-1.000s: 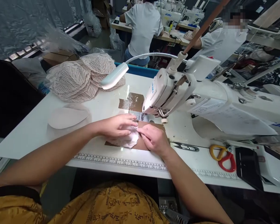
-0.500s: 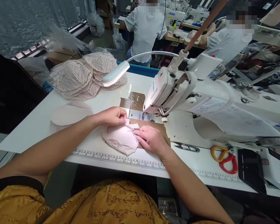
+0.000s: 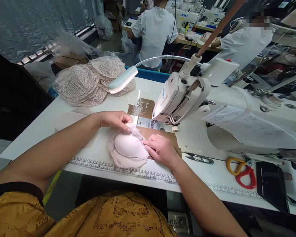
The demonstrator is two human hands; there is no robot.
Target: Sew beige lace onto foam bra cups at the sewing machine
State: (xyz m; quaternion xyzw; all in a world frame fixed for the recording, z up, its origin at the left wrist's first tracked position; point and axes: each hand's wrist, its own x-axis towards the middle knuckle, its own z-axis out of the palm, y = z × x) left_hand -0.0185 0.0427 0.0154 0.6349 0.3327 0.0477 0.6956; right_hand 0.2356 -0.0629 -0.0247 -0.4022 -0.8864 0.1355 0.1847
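Note:
A pale pink bra cup (image 3: 129,145) with lace around its rim lies on the table in front of the sewing machine (image 3: 171,98). My left hand (image 3: 117,120) pinches the cup's upper edge between thumb and fingers. At the right edge, my right hand (image 3: 160,148) grips the lace border with its fingertips. The cup's smooth, domed face shows, with the lace spread below and to the left. Just beyond my hands are the metal needle plate (image 3: 145,122) and the presser foot, apart from the cup.
A pile of beige lace cups (image 3: 80,84) sits at the back left under a lamp (image 3: 123,79). Thread snips (image 3: 199,158), scissors (image 3: 244,172) and a black phone-like slab (image 3: 271,186) lie to the right. A ruler strip (image 3: 123,170) runs along the front edge. Two people in white shirts sit beyond.
The cup has been opened out, so its rounded face and lace rim now show more fully. My left hand has shifted slightly left; my right hand stays at the right edge.

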